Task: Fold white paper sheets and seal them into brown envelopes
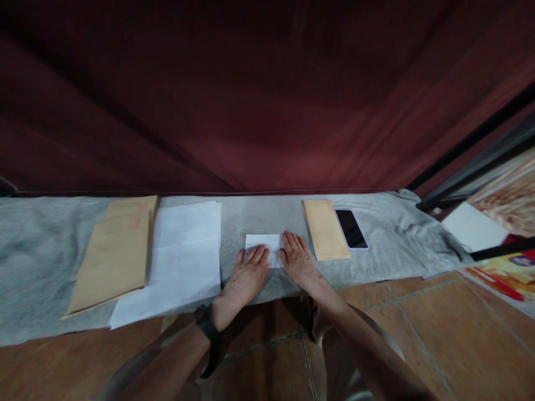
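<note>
A: Folded white paper (262,243) lies on the grey cloth (37,245) of the surface, between the stack of white sheets (186,250) and the single brown envelope (325,229).

B: Hands? The left hand (244,275) and right hand (296,257) lie flat, fingers spread open, pressing on the paper's near edge; neither grips anything.

A: Edges. The cloth's near edge runs just behind the wrists, with tiled floor (438,334) below; a dark red curtain (267,94) closes the far side.

B: Open room: bare cloth beyond the paper. Brown envelopes (112,253) lie far left; whether they hold anything cannot be told. A phone (351,228) lies touching the single envelope.
</note>
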### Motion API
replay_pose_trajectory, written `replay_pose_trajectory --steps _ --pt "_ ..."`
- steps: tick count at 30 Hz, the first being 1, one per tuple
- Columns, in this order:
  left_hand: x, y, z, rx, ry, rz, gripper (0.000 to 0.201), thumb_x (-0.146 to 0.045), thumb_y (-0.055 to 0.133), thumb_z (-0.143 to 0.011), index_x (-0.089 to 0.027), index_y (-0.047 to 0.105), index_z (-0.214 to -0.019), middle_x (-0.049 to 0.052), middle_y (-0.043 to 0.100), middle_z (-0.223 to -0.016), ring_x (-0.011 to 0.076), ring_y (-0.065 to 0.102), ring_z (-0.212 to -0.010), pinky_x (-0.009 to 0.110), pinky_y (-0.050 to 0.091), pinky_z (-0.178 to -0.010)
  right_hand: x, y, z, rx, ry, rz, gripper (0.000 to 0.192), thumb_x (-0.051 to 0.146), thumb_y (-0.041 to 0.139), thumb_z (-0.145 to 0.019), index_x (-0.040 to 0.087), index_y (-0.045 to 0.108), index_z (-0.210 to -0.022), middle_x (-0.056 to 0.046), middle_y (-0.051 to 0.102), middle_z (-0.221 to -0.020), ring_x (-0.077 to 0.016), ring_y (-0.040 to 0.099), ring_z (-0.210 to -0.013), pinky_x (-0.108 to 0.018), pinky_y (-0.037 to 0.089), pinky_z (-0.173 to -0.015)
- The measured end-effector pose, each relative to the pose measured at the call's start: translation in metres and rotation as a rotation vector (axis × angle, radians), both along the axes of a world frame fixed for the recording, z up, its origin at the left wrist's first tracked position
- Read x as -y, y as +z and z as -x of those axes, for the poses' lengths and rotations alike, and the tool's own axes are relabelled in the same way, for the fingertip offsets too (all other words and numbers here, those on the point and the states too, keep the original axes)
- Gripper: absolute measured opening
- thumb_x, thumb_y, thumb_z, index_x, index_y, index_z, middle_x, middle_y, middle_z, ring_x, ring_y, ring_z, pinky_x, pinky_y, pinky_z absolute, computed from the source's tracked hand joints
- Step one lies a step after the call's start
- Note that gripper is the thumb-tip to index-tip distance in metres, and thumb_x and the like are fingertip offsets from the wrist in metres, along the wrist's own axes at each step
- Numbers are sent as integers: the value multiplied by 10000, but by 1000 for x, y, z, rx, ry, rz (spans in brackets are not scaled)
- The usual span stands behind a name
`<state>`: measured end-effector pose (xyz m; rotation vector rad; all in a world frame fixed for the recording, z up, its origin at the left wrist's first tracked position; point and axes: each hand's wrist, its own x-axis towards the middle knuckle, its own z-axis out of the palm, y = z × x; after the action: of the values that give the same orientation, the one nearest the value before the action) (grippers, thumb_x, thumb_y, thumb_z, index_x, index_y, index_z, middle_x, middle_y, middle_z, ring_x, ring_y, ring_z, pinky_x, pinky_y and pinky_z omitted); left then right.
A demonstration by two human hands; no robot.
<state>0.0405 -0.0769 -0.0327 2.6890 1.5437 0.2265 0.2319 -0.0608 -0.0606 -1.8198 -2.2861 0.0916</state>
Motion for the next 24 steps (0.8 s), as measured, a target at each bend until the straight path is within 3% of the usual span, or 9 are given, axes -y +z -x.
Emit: replay_pose_trajectory --steps 6,15,20,24 --pt "-15 1 -10 30 257 -4 503 -243 354 -979 -130 533 -1435 170 452 -1557 360 527 -1315 556 472 -1021 -1 9 23 -115 82 -7 534 381 266 -1077 150 414 -1535 -92 399 -1594 -220 326 -1503 -456 272 -1238" --pt "-17 1 -13 -42 233 -2 506 -143 354 -949 -85 531 -1419 201 522 -1490 336 516 -1322 514 439 -1060 5 5 35 -97 158 -24 494 320 305 -1075 155 435 -1522 -69 372 -1610 -200 332 -1499 -403 253 -1252" --pt "-23 -10 -19 44 162 -45 552 -123 302 -953 -62 447 -1483 171 445 -1563 277 336 -1492 480 272 -1215 0 1 34 -80 116 -51 500 236 280 -1057 143 428 -1525 -69 406 -1590 -178 341 -1494 -400 268 -1245" --pt "-25 -18 -21 74 229 -23 564 -193 282 -982 -88 392 -1525 149 393 -1600 262 302 -1512 480 225 -1239 -2 -2 32 -62 96 -62 504 261 269 -1064 145 412 -1533 -67 397 -1595 -179 331 -1499 -407 242 -1250"
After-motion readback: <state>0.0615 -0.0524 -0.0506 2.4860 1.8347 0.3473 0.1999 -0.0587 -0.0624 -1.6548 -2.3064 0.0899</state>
